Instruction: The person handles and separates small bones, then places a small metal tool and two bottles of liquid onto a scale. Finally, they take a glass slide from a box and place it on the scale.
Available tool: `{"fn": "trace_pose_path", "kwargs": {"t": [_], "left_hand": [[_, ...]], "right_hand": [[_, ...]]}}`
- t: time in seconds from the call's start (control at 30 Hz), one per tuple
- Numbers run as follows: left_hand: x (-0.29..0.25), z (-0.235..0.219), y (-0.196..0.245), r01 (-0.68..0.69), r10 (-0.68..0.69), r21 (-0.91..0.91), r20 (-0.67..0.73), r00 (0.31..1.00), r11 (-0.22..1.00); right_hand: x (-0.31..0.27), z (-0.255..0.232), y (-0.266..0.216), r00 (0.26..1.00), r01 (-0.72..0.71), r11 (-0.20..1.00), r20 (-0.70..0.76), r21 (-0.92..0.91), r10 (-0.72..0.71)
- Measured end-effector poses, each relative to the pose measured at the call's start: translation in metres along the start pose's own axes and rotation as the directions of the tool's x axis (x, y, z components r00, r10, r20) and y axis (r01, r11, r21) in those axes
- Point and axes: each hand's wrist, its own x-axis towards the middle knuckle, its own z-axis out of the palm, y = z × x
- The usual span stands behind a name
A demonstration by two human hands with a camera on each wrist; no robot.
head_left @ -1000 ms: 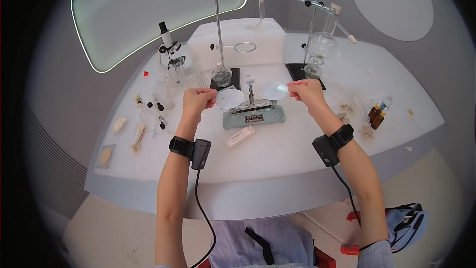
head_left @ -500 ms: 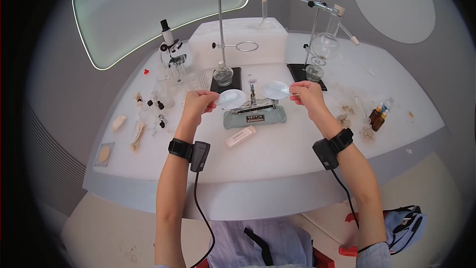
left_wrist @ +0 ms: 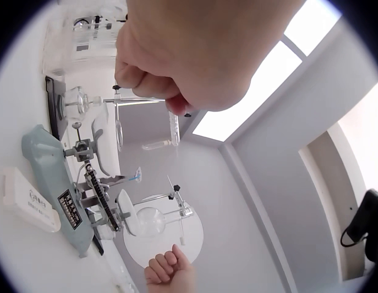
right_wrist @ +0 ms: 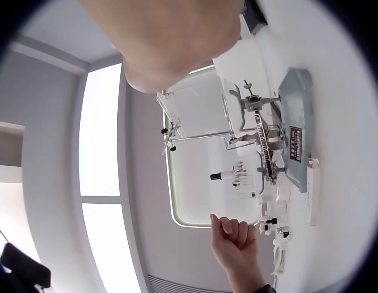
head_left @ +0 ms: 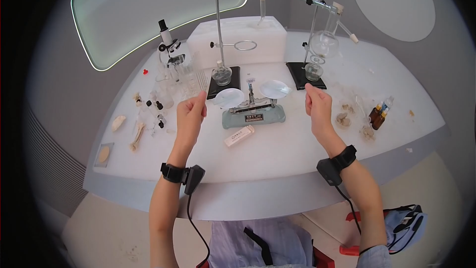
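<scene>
A tray balance with a pale green base (head_left: 233, 121) stands mid-table. Its left pan (head_left: 237, 94) and right pan (head_left: 270, 86) are white and round. A thin translucent sheet (head_left: 222, 101) lies over the left pan, and another sheet (head_left: 284, 91) reaches past the right pan's outer edge. My left hand (head_left: 191, 114) hovers left of the balance, fingers curled in and holding nothing. On the other side my right hand (head_left: 320, 109) is likewise curled and bare, apart from the right pan. In front of the base lies a small white lettered box (head_left: 239, 136).
Behind the balance, a ring stand (head_left: 218, 25) and a glass lamp (head_left: 221, 76) share a black base. Another stand at right carries a round flask (head_left: 325, 44). Glassware, a microscope (head_left: 168, 44) and small dropper bottles (head_left: 159, 105) fill the left; brown bottles (head_left: 378, 118) stand right.
Both hands have let go of the translucent sheets, which now rest on the pans. The hands have drawn back and outward from the balance, and their fingers have curled in.
</scene>
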Motion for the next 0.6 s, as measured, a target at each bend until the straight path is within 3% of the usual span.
{"fn": "trace_pose_path", "kwargs": {"t": [0.07, 0.1, 0.17, 0.2, 0.27, 0.3, 0.37, 0.43, 0.5, 0.57, 0.6], "left_hand": [[-0.019, 0.001, 0.003, -0.080, 0.057, 0.103, 0.209, 0.976, 0.992], [-0.028, 0.003, 0.006, -0.078, 0.055, 0.106, 0.210, 0.976, 0.991], [-0.041, 0.009, 0.012, -0.125, -0.027, 0.376, 0.375, 0.927, 0.918], [-0.045, 0.015, 0.016, -0.124, -0.030, 0.381, 0.374, 0.927, 0.916], [-0.051, 0.027, 0.019, -0.312, 0.077, 0.613, 0.378, 0.923, 0.726], [-0.051, 0.029, 0.014, -0.313, 0.077, 0.610, 0.382, 0.921, 0.727], [-0.048, 0.032, -0.003, -0.442, 0.183, 0.650, 0.428, 0.885, 0.618], [-0.044, 0.027, -0.022, -0.442, 0.156, 0.631, 0.456, 0.876, 0.637], [-0.041, 0.024, -0.033, -0.445, 0.129, 0.616, 0.488, 0.863, 0.650], [-0.040, 0.025, -0.038, -0.313, 0.027, 0.491, 0.505, 0.863, 0.813], [-0.041, 0.026, -0.037, -0.312, 0.024, 0.493, 0.506, 0.862, 0.812]], "right_hand": [[-0.016, 0.002, 0.006, 0.997, -0.016, 0.997, 0.073, 0.075, 0.011], [-0.021, 0.003, 0.012, 0.989, -0.009, 0.995, 0.148, 0.099, -0.006], [-0.031, 0.007, 0.025, 0.975, -0.006, 0.992, 0.221, 0.129, -0.023], [-0.035, 0.009, 0.031, 0.961, 0.003, 0.997, 0.277, 0.080, -0.025], [-0.042, 0.013, 0.045, 0.929, 0.027, 1.000, 0.368, -0.002, -0.024], [-0.046, 0.013, 0.049, 0.931, 0.027, 1.000, 0.364, -0.005, -0.023], [-0.054, 0.014, 0.056, 0.893, -0.021, 0.997, 0.447, -0.080, 0.055], [-0.056, 0.014, 0.059, 0.872, 0.018, 0.994, 0.488, -0.111, 0.039], [-0.055, 0.014, 0.058, 0.798, -0.004, 0.971, 0.584, -0.237, 0.146], [-0.055, 0.014, 0.055, 0.803, 0.007, 0.971, 0.580, -0.238, 0.136], [-0.056, 0.014, 0.053, 0.803, 0.020, 0.968, 0.581, -0.250, 0.133]]}}
